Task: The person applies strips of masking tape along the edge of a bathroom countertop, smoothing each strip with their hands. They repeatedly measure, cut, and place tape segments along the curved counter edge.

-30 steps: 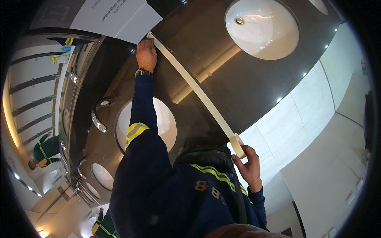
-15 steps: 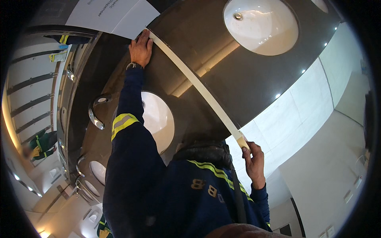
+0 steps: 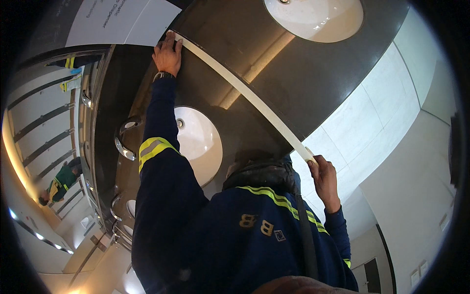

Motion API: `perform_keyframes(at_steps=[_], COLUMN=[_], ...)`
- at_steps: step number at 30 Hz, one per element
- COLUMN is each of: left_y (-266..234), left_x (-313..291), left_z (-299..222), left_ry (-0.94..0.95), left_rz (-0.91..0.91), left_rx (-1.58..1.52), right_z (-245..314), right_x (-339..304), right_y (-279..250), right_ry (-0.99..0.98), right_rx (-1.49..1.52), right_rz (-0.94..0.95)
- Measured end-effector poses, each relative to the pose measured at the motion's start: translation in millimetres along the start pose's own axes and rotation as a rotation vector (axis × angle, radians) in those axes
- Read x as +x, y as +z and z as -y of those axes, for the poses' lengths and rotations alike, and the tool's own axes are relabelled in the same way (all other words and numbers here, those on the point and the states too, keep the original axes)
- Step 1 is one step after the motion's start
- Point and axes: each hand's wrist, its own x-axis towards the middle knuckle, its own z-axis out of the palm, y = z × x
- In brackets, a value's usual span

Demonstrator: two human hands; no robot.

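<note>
A long strip of cream-coloured tape (image 3: 245,89) runs taut across the dark, glossy countertop (image 3: 313,88), between two white basins, and past its front edge. My left hand (image 3: 167,60) presses the far end down by the back of the counter, its fingers stretched out over the strip. Beyond the front edge, my right hand (image 3: 325,180) pinches the near end between thumb and fingers. Whether the strip's middle touches the counter or hovers just above it, I cannot tell.
One white basin (image 3: 201,144) lies beside my left forearm, another basin (image 3: 320,19) farther up. A chrome tap (image 3: 124,142) stands left of my arm. A white printed panel (image 3: 122,22) adjoins the counter's back. Another person (image 3: 63,181) shows in the mirror at left.
The view has shifted, with the right-hand basin moving up in the picture. Both hands stay at the strip's ends. The person in the mirror has changed posture.
</note>
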Motion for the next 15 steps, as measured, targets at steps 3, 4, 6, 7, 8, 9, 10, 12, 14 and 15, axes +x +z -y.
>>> perform_keyframes(at_steps=[3, 4, 6, 7, 8, 9, 10, 12, 14, 15], left_y=[-0.4, -1.1, -3.1, -3.4, -2.9, -2.3, -1.4, -1.0, -2.3, -4.3], left_x=[0.8, 0.6, 1.6, 2.3, 2.0, 1.1, 0.2, 0.0, 0.2, 0.0], left_z=[-1.4, 0.9, 1.1, -0.4, -1.3, -1.7, -1.9, -1.2, -2.5, -5.1], left_ry=[0.001, 0.005, -0.009, -0.013, -0.013, -0.015, -0.016, -0.009, -0.011, -0.017], left_rz=[-0.023, -0.03, -0.022, -0.016, -0.021, -0.03, -0.039, -0.04, -0.034, -0.026], left_rx=[-0.012, -0.02, 0.007, 0.018, 0.007, -0.007, -0.021, -0.025, -0.024, -0.022], right_z=[-6.2, -9.1, -12.7, -14.1, -15.1, -15.0, -15.5, -17.1, -14.7, -13.8], right_x=[5.6, 6.6, 8.5, 10.6, 13.0, 15.3, 16.9, 19.7, 21.9, 22.5], right_y=[4.9, 7.9, 10.2, 10.5, 10.6, 9.9, 11.3, 14.8, 15.1, 14.9], right_ry=[0.103, 0.102, 0.104, 0.106, 0.109, 0.106, 0.11, 0.118, 0.119, 0.121], right_rx=[0.0, -0.006, -0.014, -0.015, -0.016, 0.005, 0.004, 0.006, 0.037, 0.052], right_rz=[0.077, 0.067, 0.054, 0.052, 0.049, 0.054, 0.057, 0.065, 0.068, 0.068])
